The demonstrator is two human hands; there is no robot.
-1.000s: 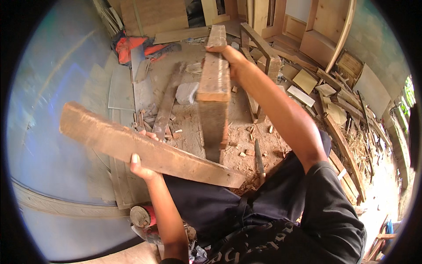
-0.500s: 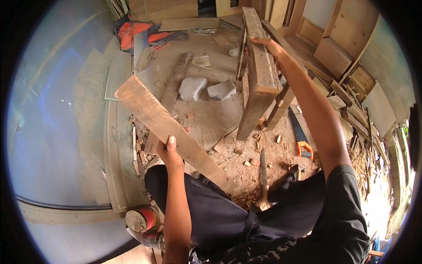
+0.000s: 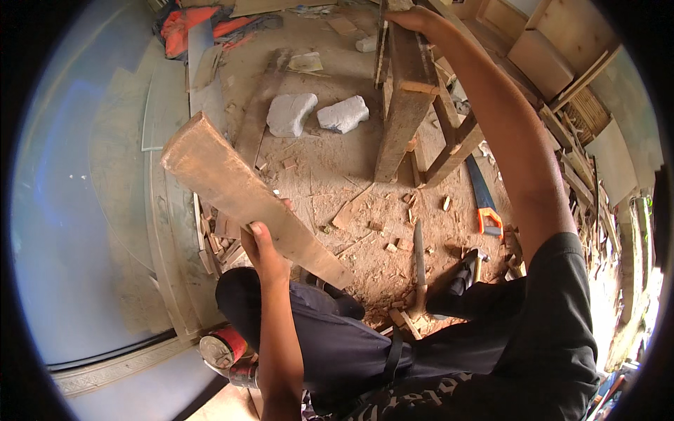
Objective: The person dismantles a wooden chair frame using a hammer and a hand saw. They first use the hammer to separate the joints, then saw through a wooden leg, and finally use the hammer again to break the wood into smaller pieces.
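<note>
A flat brown wooden board (image 3: 239,193) is gripped by my left hand (image 3: 268,249), thumb on its near face and fingers behind. The board slants from upper left down toward my knees. At the upper right my right hand (image 3: 415,21) is wrapped over the top of a wooden frame (image 3: 411,105), which looks like a small bench or sawhorse standing on the ground. Its fingers are partly hidden behind the timber. To the right of the frame lies a handsaw (image 3: 481,196) with an orange and black handle.
Two pale stone blocks (image 3: 292,114) lie beyond the board. A long-handled tool (image 3: 419,266) and a hammer (image 3: 479,258) rest among wood chips near my feet. Tin cans (image 3: 223,346) stand at lower left. Scrap wood (image 3: 572,175) is piled on the right; a blue-grey panel (image 3: 84,210) stands left.
The board has turned slightly in my left hand, showing more of its edge. My right hand stays on the frame, and the view has tilted down, shifting the frame upward.
</note>
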